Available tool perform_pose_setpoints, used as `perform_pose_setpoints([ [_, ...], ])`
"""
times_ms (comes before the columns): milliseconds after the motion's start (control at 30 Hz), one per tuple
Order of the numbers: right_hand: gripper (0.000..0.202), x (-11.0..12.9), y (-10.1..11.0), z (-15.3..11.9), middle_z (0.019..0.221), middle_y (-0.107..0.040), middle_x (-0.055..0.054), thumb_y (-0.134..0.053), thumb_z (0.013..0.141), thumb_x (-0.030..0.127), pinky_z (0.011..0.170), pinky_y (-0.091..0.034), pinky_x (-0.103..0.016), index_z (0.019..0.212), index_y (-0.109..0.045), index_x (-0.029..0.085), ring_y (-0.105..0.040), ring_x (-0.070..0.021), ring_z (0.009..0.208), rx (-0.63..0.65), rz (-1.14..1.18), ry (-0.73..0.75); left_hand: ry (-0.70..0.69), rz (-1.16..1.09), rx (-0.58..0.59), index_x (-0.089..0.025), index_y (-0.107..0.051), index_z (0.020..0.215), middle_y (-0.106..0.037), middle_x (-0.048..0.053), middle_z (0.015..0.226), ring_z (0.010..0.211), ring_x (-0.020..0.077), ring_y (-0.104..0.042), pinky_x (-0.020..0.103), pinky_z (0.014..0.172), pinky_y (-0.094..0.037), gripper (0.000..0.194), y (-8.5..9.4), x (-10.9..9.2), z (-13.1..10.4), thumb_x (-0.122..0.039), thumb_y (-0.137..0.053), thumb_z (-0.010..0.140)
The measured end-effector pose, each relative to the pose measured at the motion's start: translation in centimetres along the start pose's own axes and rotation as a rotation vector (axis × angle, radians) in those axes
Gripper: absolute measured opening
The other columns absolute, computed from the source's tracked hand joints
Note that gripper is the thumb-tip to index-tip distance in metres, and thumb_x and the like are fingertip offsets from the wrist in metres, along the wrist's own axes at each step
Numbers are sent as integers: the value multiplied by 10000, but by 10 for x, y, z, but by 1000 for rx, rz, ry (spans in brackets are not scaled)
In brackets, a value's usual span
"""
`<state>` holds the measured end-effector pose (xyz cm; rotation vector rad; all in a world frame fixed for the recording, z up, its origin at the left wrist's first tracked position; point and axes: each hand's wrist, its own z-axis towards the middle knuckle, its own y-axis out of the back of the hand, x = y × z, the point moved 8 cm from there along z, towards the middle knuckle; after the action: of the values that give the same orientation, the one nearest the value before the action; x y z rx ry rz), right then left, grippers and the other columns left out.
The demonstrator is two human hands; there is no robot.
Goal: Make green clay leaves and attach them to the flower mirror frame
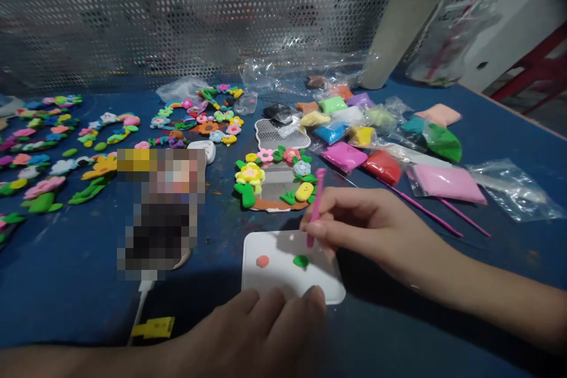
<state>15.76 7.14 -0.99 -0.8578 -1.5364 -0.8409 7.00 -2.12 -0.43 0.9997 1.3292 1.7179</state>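
My right hand (358, 224) is closed around a pink plastic clay modelling tool (316, 204), held nearly upright over the right part of a small white board (283, 283). On the board lie a flattened orange-pink clay piece (263, 261) and a green clay leaf (300, 261); the tool's lower end is just above and right of the leaf. My left hand (266, 331) rests with bent fingers at the board's near edge, gripping it there; some fingertips are hidden. Beyond the board stands a mirror-like frame (277, 180) ringed with clay flowers and leaves.
Bagged coloured clay (344, 156) and pink tool sticks (425, 212) lie to the right. A cabled phone, its screen blurred (162, 218), is at left. Several clay-decorated frames (106, 130) sit further left. A tumbler (403, 29) stands before a perforated metal panel (199, 18).
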Motion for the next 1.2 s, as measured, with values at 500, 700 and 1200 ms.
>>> perform_pose_setpoints([
  [500, 227, 4, -16, 12, 586, -574, 26, -394, 943, 225, 527, -414, -194, 764, -523, 172, -535, -91, 520, 70, -360, 153, 84, -37, -106, -51, -508, 1137, -654, 14, 671, 525, 158, -594, 268, 416, -428, 330, 4, 10, -2, -46, -297, 885],
  [700, 218, 13, -20, 15, 581, -564, 36, -397, 939, 204, 520, -371, -203, 743, -490, 180, -511, -90, 494, 134, -556, 230, 70, -68, -45, -30, -472, 1186, -645, 13, 669, 513, 171, -608, 276, 415, -458, 368, -3, 9, -2, -54, -313, 855],
  [1200, 204, 16, -36, 19, 612, -444, 51, -402, 965, 280, 494, -320, -180, 792, -445, 181, -394, -80, 510, 389, -629, 305, 101, -93, -2, -50, -516, 1148, -680, 52, 734, 582, 179, -640, 273, 448, -479, 432, -7, 10, 1, -48, -158, 906],
])
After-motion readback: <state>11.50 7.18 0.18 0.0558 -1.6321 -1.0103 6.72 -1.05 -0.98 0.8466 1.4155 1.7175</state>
